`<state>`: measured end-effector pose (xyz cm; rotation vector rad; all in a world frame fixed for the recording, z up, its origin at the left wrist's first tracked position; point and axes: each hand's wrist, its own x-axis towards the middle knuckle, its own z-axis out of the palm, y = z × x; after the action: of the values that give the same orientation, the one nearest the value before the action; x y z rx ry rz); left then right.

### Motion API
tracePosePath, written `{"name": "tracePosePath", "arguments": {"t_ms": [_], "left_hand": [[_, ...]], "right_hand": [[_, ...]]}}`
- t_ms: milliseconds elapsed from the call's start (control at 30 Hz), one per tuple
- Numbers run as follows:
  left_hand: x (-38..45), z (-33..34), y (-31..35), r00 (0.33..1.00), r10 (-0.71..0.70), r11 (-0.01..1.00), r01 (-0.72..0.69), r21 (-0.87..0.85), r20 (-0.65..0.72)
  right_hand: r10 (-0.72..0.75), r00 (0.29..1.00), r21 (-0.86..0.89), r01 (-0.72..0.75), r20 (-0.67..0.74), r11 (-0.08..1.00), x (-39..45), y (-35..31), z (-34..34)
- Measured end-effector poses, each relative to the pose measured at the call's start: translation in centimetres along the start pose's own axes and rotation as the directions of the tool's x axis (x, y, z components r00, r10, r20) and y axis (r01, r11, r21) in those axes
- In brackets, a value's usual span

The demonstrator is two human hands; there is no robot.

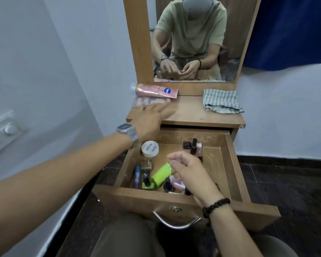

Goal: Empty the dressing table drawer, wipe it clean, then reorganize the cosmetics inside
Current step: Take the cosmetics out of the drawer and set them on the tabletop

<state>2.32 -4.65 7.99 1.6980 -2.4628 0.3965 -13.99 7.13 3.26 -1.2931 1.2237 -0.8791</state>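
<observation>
I see the drawer (235, 164) pulled out in the lower middle of the frame, still holding cosmetics. My left hand (150, 121) reaches toward the upper left of the surface (189, 112), its fingers (165, 110) straight and spread, blurred, over the near edge of a flat clear pack (148, 102); I cannot tell whether they touch it. Just behind that pack lies a pink tube (156, 90).

My right hand (191, 173) hangs over the middle of the drawer, its fingers (176, 158) loosely curled with thumb and forefinger close together; I cannot tell whether they pinch anything. Directly under and left of those fingers lies a green bottle (160, 176), tilted on its side. A white jar (150, 148) sits at the drawer's far left corner, well apart from the right hand. Dark polish bottles (193, 145) stand at the far side, just beyond the right fingers. More small bottles (146, 180) crowd the near left side.

A striped cloth (220, 101) lies folded at the right of the surface, below the mirror (193, 39).
</observation>
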Motion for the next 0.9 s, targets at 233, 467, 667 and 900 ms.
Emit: {"name": "tracePosePath", "arguments": {"t_ms": [233, 467, 667, 900], "left_hand": [[-11.3, 2.8, 0.3, 0.987, 0.006, 0.955, 0.042, -0.295, 0.159], [-14.0, 2.7, 0.2, 0.99, -0.11, 0.857, 0.142, -0.495, 0.092], [-14.2, 2.0, 0.5, 0.984, -0.154, 0.853, 0.177, -0.491, 0.086], [-14.1, 1.6, 0.6, 0.978, -0.152, 0.839, 0.205, -0.504, 0.143]], "right_hand": [[-0.054, 0.99, 0.088, 0.065, -0.13, 0.994, -1.0, -0.2, -0.4], [-0.095, 0.988, -0.047, 0.09, -0.119, 0.995, -1.6, -0.4, 0.0], [-0.054, 0.998, -0.19, 0.05, -0.016, 0.981, -0.7, -0.6, 0.5], [-0.047, 0.989, -0.792, 0.142, 0.142, 0.594, 3.9, -2.2, 1.4]]}}
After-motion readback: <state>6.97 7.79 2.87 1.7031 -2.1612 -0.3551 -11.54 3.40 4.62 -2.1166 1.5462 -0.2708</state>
